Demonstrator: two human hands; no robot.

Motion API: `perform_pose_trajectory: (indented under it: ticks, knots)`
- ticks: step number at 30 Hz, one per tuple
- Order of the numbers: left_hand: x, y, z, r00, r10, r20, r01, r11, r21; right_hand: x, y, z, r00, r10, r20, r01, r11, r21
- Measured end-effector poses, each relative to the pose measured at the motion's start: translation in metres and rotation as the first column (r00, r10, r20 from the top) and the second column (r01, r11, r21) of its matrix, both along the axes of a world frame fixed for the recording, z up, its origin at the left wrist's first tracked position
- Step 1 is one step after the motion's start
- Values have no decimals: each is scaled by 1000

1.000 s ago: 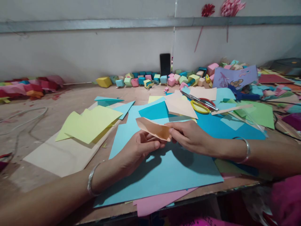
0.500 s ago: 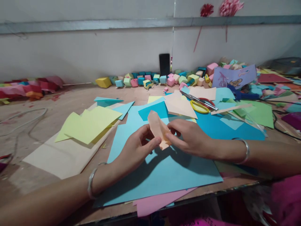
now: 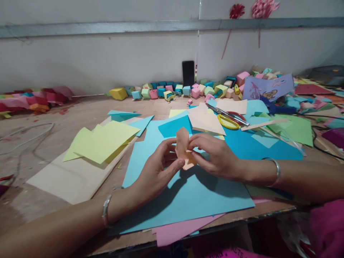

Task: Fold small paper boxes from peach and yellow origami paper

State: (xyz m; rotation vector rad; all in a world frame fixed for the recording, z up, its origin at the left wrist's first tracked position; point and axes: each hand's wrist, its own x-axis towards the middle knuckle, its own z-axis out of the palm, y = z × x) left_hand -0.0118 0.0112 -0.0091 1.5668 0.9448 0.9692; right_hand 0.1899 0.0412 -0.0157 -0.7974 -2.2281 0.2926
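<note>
A small folded piece of peach paper (image 3: 183, 140) is held up between both hands, partly opened out with creases showing. My left hand (image 3: 161, 168) grips its left side, the thumb near the lower edge and the fingers behind. On the other side my right hand (image 3: 215, 154) pinches the paper's right edge between thumb and fingers. Beneath the hands lies a large light blue sheet (image 3: 215, 200). Just beyond it are a darker blue piece (image 3: 172, 126) and some peach sheets (image 3: 206, 122).
Yellow-handled scissors (image 3: 228, 122) lie at the back right, near red-handled ones. Yellow sheets (image 3: 107, 139) rest on white paper (image 3: 67, 182) at left. Small paper cubes (image 3: 161, 92) line the wall, where a phone (image 3: 188, 73) stands upright. Pink paper (image 3: 185, 229) overhangs the table's front edge.
The peach paper has shifted slightly right and turned more upright, its folds spreading wider. My right fingers have moved a little left along its edge; my left hand has followed rightward.
</note>
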Motion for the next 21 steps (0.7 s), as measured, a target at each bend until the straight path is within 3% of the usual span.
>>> perform_pose_trajectory:
  ticks: [5,13,21]
  knots:
    - [0,-5,3,998,-10,-68,15,997,77,0,2,0,997,-9,-70,8,1000,-7]
    - [-2,-8,4,993,-8,-119,17,997,71,-2,5,3,973,-11,-230,-38,978,-207]
    - [-3,-7,3,984,-59,-170,89,981,172,-5,3,-1,942,-77,-328,-38,943,-331]
